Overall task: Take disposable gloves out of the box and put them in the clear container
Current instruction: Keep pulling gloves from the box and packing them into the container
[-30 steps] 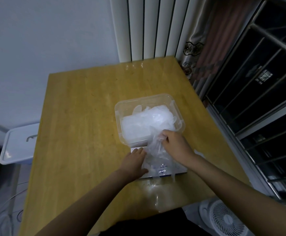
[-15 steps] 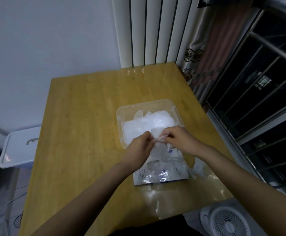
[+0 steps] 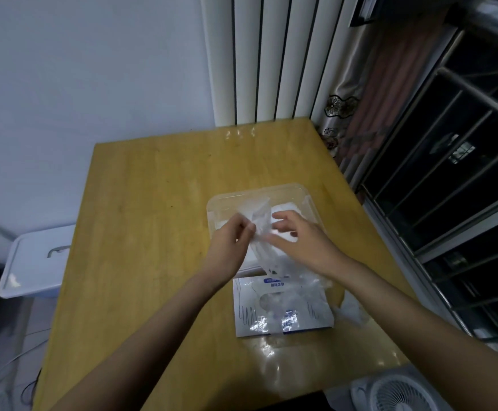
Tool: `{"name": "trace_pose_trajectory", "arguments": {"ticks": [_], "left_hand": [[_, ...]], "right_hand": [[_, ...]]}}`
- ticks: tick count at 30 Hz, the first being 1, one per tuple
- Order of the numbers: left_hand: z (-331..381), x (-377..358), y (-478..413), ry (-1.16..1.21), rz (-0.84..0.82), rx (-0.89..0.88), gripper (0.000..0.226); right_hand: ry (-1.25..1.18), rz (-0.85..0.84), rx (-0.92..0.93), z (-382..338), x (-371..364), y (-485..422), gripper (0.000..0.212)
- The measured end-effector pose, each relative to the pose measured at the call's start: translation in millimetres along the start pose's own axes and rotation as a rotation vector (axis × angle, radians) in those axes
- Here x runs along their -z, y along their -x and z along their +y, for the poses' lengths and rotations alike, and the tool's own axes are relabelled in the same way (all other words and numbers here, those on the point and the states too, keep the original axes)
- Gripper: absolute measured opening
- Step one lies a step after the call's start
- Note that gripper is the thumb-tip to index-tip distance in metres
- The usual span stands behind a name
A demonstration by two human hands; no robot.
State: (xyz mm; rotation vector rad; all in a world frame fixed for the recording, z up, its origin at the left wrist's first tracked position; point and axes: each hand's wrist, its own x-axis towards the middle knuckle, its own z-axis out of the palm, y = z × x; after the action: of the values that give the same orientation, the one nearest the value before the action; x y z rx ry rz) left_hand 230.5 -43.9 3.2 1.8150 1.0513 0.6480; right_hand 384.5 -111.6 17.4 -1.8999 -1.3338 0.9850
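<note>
Transfer of one glove (image 3: 260, 223), late stage. One second ago the right hand (image 3: 301, 240) alone drew it from the box (image 3: 280, 307) while the left hand (image 3: 231, 243) steadied the box. Both hands have since moved forward over the clear container (image 3: 271, 187). The left fingers (image 3: 246, 229) pinch the film's upper edge. The right fingers (image 3: 280, 216) are half spread beside it, and whether they grip it cannot be told. The glove hangs above the container, its tail trailing back towards the box opening, so release is judged imminent. The container holds a pile of gloves (image 3: 286, 208). The box, on the worktop (image 3: 153, 218) just in front of it, shows more film at its opening.
</note>
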Motion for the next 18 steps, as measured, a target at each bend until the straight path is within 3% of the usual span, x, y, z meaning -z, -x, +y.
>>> {"name": "trace_pose_trajectory", "arguments": {"ticks": [2,3,8,15,18], "left_hand": [[2.6,-1.5,-0.6,0.021,-0.029,-0.008,0.021],[3.2,-1.7,-0.9,0.031,-0.035,-0.009,0.021],[-1.9,9.0,-6.0,0.037,0.008,0.038,0.021],[-14.0,20.5,-11.8,-0.075,-0.093,0.149,0.022],[-15.2,24.8,-22.3,-0.142,-0.088,0.180,0.011]], "right_hand": [[0.036,-0.035,-0.011,-4.2,-9.3,-5.2,0.048],[0.071,-0.008,0.009,-5.4,-11.8,-8.7,0.037],[0.052,0.136,0.057,-11.2,2.2,-18.2,0.024],[0.057,0.185,0.016,-11.0,17.7,-26.2,0.030],[0.225,0.177,0.045,-10.2,20.7,-28.8,0.037]]}}
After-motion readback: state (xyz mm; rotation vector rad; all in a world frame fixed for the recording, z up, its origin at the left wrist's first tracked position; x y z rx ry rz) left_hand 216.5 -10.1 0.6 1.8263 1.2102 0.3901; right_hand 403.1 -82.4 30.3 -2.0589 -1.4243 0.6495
